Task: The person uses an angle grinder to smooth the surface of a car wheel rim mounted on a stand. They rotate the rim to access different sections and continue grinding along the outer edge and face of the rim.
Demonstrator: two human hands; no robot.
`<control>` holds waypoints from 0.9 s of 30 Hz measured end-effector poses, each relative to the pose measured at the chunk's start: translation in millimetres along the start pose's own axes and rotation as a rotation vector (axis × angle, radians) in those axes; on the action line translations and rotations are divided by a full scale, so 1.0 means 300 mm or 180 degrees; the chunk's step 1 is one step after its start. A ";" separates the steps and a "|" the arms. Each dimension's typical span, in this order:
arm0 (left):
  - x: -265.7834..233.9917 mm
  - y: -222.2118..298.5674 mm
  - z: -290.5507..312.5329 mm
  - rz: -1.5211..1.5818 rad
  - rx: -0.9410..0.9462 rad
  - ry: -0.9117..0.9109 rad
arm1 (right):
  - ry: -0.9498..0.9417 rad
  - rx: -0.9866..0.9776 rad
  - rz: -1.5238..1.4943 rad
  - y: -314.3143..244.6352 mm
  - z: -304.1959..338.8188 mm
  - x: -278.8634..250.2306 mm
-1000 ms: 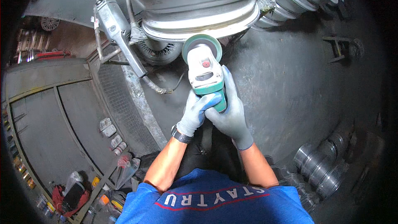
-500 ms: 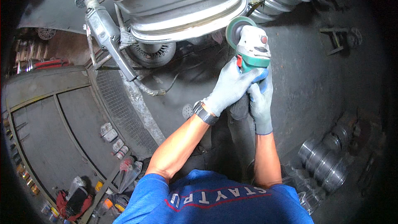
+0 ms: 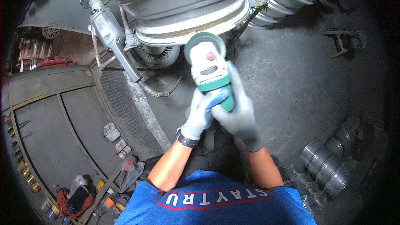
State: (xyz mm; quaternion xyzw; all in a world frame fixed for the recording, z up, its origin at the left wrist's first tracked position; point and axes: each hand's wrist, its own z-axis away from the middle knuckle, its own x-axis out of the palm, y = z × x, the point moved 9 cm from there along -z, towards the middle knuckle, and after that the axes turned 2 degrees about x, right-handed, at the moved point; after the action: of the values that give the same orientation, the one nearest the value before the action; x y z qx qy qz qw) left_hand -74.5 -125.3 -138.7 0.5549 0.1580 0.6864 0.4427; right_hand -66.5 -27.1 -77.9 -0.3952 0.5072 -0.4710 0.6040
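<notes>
Both my gloved hands are closed around a white and green angle grinder (image 3: 209, 64). My left hand (image 3: 199, 114) wraps the green body from the left, with a dark band at the wrist. From the right, my right hand (image 3: 238, 114) grips the handle end, its fingers partly hidden and slightly blurred. The grinder's round green-edged disc (image 3: 221, 43) points away from me. It overlaps the lower lip of a large silver wheel rim (image 3: 183, 12); whether they touch I cannot tell. A metal stand holds the rim sideways.
A grey power tool with a round pad (image 3: 110, 33) leans left of the rim, its cable hanging. More silver rims (image 3: 275, 0) stand at far right, and stacked rims (image 3: 323, 166) lie near right. A framed dark panel (image 3: 54, 121), bottles and cans (image 3: 112, 132) occupy the left.
My hands have carried the grinder leftward and slightly nearer to me. Its disc has swung from the rim's right end to the front of its lower lip.
</notes>
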 end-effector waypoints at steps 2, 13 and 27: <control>0.095 0.007 -0.043 -0.0016 0.0110 -0.0336 | 0.0214 -0.0254 -0.0363 -0.027 -0.006 -0.063; 0.050 0.104 0.037 0.0320 0.0029 0.0231 | -0.0148 0.0001 -0.0098 -0.109 -0.004 0.013; 0.294 -0.080 -0.197 0.0070 -0.0348 -0.0310 | 0.0135 0.0022 -0.1144 -0.060 -0.089 -0.264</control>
State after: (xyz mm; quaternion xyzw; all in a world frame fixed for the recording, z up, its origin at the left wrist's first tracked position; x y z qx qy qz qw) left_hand -116.7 -26.7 -120.7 0.5644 0.0924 0.6710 0.4720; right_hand -99.3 45.2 -46.3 -0.4674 0.4394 -0.5813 0.5006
